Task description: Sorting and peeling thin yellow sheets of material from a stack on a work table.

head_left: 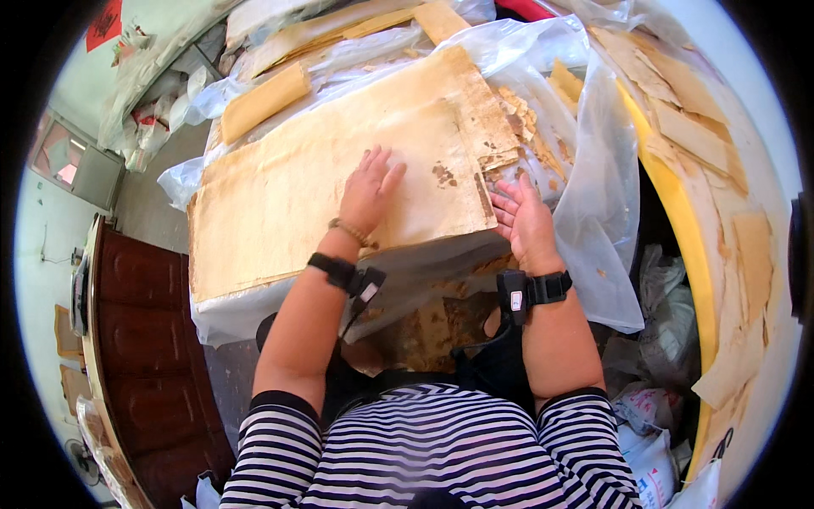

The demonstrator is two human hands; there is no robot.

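A large tan, paper-like sheet point(288, 191) lies in front of me on a plastic-covered work surface, its edges brown and ragged. My left hand point(370, 188) rests on the middle of it, fingers stretched out and holding nothing. Beside the sheet's right edge is my right hand point(527, 222), palm partly turned up with the fingers apart. Its fingertips are close to the edge; whether they touch it I cannot tell. Dark brown flakes point(444, 176) are scattered on the sheet between the hands. More sheet layers point(487, 127) with crumbling edges show at the upper right.
A folded tan piece point(266, 102) lies beyond the sheet at the left. Clear plastic film point(598, 204) hangs over the right side. Farther right, a yellow-edged board point(678, 212) bears torn tan pieces. A dark red wooden cabinet point(148, 339) stands left; bags point(649, 441) lie at the lower right.
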